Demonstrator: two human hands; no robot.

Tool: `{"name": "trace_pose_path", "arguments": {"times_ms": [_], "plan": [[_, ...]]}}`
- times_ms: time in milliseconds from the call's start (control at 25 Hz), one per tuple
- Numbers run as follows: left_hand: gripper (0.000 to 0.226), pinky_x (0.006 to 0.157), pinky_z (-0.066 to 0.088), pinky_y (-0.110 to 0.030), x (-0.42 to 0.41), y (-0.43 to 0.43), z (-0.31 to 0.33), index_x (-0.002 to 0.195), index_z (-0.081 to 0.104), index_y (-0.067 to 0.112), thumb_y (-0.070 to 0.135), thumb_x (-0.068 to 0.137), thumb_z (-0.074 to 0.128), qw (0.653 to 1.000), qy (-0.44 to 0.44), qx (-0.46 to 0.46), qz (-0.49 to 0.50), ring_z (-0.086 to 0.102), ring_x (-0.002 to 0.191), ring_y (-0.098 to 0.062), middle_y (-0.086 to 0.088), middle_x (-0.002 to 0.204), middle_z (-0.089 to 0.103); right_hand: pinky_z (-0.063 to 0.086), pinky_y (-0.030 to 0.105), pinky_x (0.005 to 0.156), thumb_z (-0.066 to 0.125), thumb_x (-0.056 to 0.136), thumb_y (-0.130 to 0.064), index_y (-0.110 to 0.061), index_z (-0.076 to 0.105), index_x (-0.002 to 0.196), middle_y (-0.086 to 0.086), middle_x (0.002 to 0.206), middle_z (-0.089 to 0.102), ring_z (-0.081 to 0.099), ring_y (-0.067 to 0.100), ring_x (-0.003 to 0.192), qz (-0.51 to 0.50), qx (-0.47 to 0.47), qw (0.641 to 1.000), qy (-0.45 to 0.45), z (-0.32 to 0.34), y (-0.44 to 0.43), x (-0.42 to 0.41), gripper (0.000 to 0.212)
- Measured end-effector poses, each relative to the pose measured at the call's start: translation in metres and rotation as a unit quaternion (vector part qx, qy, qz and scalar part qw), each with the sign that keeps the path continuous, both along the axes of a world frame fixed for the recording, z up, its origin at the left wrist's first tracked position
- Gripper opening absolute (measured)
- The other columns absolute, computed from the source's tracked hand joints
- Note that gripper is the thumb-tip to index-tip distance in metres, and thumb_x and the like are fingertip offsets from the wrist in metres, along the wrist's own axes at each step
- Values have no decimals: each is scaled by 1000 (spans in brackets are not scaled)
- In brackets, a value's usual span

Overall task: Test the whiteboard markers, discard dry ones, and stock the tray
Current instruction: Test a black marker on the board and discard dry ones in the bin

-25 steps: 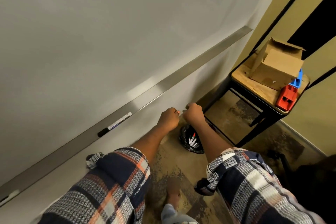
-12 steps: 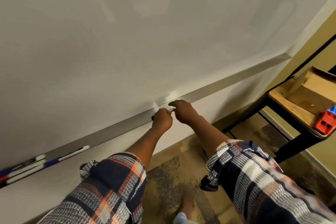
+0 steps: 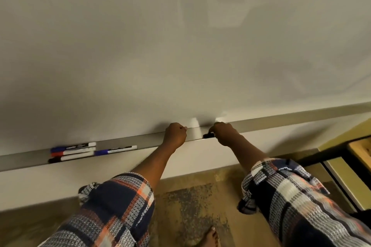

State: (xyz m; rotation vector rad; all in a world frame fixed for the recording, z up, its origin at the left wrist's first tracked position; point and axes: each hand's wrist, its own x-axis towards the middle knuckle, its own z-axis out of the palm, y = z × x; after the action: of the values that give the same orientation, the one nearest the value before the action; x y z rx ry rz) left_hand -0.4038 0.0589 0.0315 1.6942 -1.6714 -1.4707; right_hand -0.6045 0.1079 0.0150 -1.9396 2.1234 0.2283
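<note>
Above the tray [image 3: 281, 122] your hands have parted; left hand [image 3: 175, 134] grips the marker [image 3: 186, 127], right hand [image 3: 224, 133] pinches its black cap [image 3: 207, 136] (probably). Test it next.

Whiteboard [image 3: 180, 46] reading smooth, semi-gloss. Tray [image 3: 281, 121] looking like brushed metal. Markers [image 3: 74, 151] showing smooth plastic. Sleeves [image 3: 112, 206] showing coarse woven cloth. Floor [image 3: 192, 206] looking rough, matt.

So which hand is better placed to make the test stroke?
Probably left: the left hand grips a white marker end by the whiteboard; the right hand pinches a black piece, likely the cap.
</note>
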Motion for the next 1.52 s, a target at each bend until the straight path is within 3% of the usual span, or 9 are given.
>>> {"name": "trace_pose_path", "arguments": {"times_ms": [160,360,640,800,920,1000,1200,1360,1520], "plan": [[24,80,54,-43,12,-4,7,89,64,-2,19,92,54,999,23,9,20,66,91,-41,-24,95,68,48,40,88,45,90,4,-7,62,115,13,117,48,58,34,103,32,10,998,-48,14,-4,16,32],[32,68,43,-31,7,-1,63,97,65,1,25,99,44,995,29,-91,39,63,87,-31,-15,96,68,49,40,85,39,83,14,2,57,114,14,107,48,55,29,89,74,-175,969,-157,64,-8,72,37],[28,73,52,-33,12,2,143,97,61,4,29,98,47,959,200,-168,108,66,82,-27,-10,90,69,47,38,75,44,88,1,-6,58,116,11,96,60,52,25,84,78,-345,930,-101,153,-8,112,32],[25,81,57,-42,33,6,168,104,60,7,30,95,54,930,307,-148,138,67,87,-23,-6,96,68,40,22,72,46,95,-5,-10,55,124,7,102,60,54,20,89,72,-383,914,-110,186,-2,139,32],[29,75,53,-27,50,17,201,102,63,4,30,96,54,895,395,-148,146,65,87,-17,-3,91,68,36,11,64,49,98,-15,-14,59,125,1,102,65,60,15,84,33,-442,883,-154,209,6,163,28],[25,75,49,-19,60,25,234,100,65,8,29,98,51,871,446,-156,131,65,88,-12,4,90,68,42,18,61,52,97,-22,-16,64,119,0,97,69,63,16,81,-1,-496,854,-160,232,9,181,26],[25,76,53,-22,83,27,326,89,56,6,20,102,40,776,587,-218,75,67,84,-13,-1,89,73,46,24,61,58,92,-24,-20,68,117,4,91,73,65,15,78,35,-590,782,-199,331,6,219,27],[31,70,54,-30,104,4,394,84,58,3,27,99,47,768,602,-185,118,62,70,-19,-8,78,66,52,33,61,45,97,-33,-20,65,113,2,90,68,65,21,79,20,-528,828,-189,402,-9,243,29],[30,57,54,-24,117,2,439,70,58,8,22,96,55,771,607,-115,153,64,52,-14,-1,52,63,55,35,64,39,99,-36,-22,59,119,3,97,66,66,23,82,-4,-511,835,-205,438,-19,255,32]]}}
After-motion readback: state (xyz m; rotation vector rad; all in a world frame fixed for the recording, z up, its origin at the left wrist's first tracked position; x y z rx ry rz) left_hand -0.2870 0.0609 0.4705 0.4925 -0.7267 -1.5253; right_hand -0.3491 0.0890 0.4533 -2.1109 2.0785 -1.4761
